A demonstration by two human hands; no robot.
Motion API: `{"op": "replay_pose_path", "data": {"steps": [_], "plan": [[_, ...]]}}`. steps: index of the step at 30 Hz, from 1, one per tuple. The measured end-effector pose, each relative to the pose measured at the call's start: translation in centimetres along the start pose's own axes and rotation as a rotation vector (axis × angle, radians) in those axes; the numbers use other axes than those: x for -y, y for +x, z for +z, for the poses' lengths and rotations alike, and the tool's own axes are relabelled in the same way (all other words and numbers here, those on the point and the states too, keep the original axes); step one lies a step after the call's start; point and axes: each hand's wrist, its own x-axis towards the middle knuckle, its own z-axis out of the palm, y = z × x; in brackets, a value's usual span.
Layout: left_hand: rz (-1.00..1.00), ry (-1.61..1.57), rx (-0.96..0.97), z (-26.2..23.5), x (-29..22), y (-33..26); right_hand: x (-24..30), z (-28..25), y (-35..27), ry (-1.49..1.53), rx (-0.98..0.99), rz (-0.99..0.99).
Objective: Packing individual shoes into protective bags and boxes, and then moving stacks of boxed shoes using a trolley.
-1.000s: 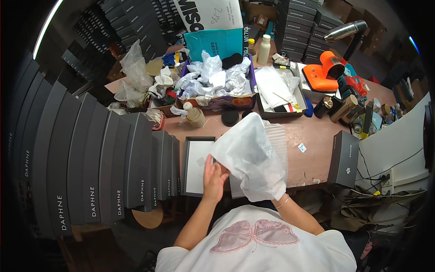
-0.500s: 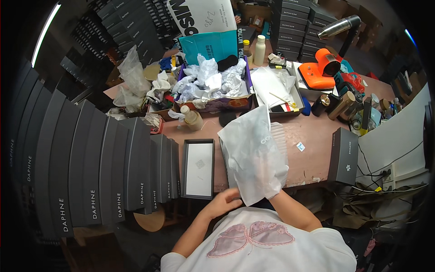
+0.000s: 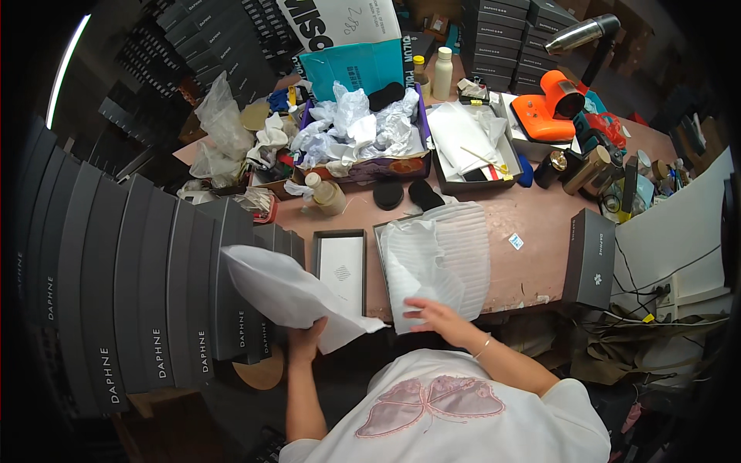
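"Fingers, left hand (image 3: 307,339): state?"
"Closed on one white bag (image 3: 287,287), which spreads ahead of them and to both sides."
"Right hand (image 3: 449,324)?"
"Fingers spread, released, at the near end of pale wrapping (image 3: 463,251); contact uncertain."
"Beyond the left fingers?"
"One open dark box (image 3: 343,255), partly behind the bag."

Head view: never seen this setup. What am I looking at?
No robot here: these are a person's bare hands, seen from above by the left of two head-worn fisheye cameras, hence the bent edges. Picture left is the person's left.

The left hand grips a thin white bag. The right hand, open, is by translucent white wrapping. On the pink tabletop are a shallow grey box and a purple box of crumpled white paper.
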Motion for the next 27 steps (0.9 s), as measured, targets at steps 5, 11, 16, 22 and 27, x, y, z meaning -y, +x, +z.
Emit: {"op": "replay_pose_path", "data": {"steps": [5,11,16,22,27], "plan": [[-0.052,0.382,0.274,4.9,-5.3,2.4,6.8,-0.3,-3.7,-0.207,0.058,-0.013],[-0.311,-0.537,0.064,16.1,8.2,7.8,3.6,-0.2,-1.1,-0.884,-0.330,-0.334],[-0.374,-0.101,0.127,21.4,13.0,4.6,-7.5,-6.1,5.1,-0.871,-0.581,-0.178],[-0.094,0.558,0.316,22.3,14.8,3.9,0.3,-5.3,-3.1,-0.748,-0.092,0.057],[0.125,0.732,0.331,21.0,13.8,2.6,-0.1,-11.0,-9.6,-1.080,-0.097,0.556]]}}
